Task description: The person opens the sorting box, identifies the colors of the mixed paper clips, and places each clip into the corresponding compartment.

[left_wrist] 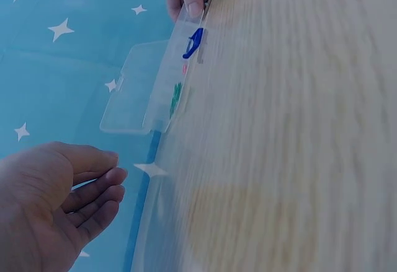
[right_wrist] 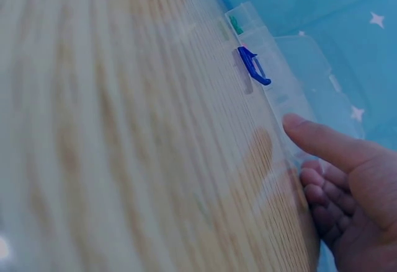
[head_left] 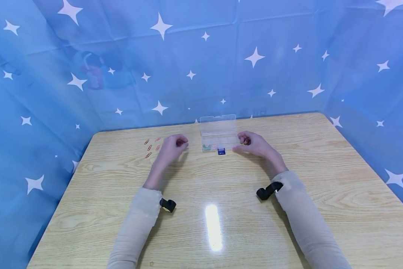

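Observation:
A clear plastic compartment box (head_left: 219,142) stands near the table's back edge, its lid (head_left: 218,122) raised. Green clips (head_left: 206,147) lie in its left front compartment, with a bit of pink beside them. A blue latch (head_left: 221,151) sticks out at the front. My right hand (head_left: 255,145) holds the box's right end, thumb at the front corner and the other fingers curled at the side. To the left of the box, my left hand (head_left: 174,146) hovers with loosely bent fingers, thumb close to the index finger; nothing shows between them in the left wrist view.
Several orange-brown and pink paper clips (head_left: 149,148) lie on the wooden table (head_left: 194,194), left of my left hand. A blue curtain with white stars (head_left: 201,56) hangs right behind the table. Each forearm wears a black wrist camera (head_left: 269,189).

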